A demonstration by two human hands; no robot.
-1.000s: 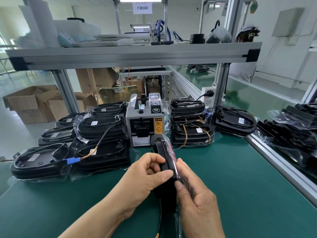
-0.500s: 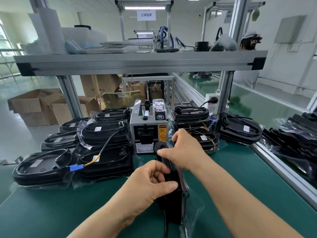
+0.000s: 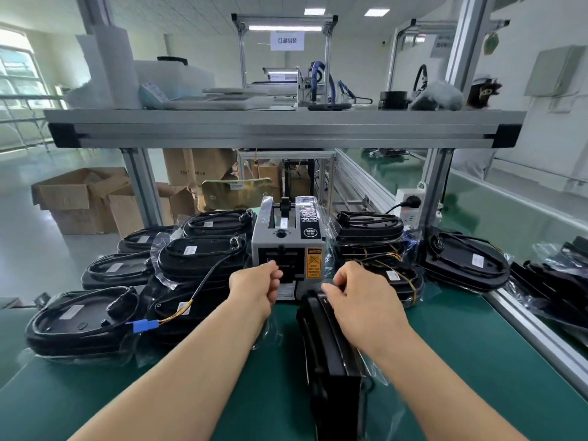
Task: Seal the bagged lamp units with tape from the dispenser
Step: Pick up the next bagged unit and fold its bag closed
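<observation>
Standing edgewise, lamp unit (image 3: pixel 331 354) (prob stiff, slippy-bagged) is gripped up top by right hand (image 3: pixel 359 300); left hand (image 3: pixel 254 288) curled at dispenser (image 3: pixel 286 243), hold unclear.

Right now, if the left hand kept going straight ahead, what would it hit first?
The dispenser, at its black front outlet. The left hand looks nearly on it, though depth is unclear.

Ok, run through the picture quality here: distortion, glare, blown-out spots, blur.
Head view: the wide-angle lens tilts the right frame post; the left window is blown out; ceiling lights clip white; bagged lamp units at left catch soft glare; left hand, right hand, upright lamp unit and tape dispenser look sharp.
</observation>
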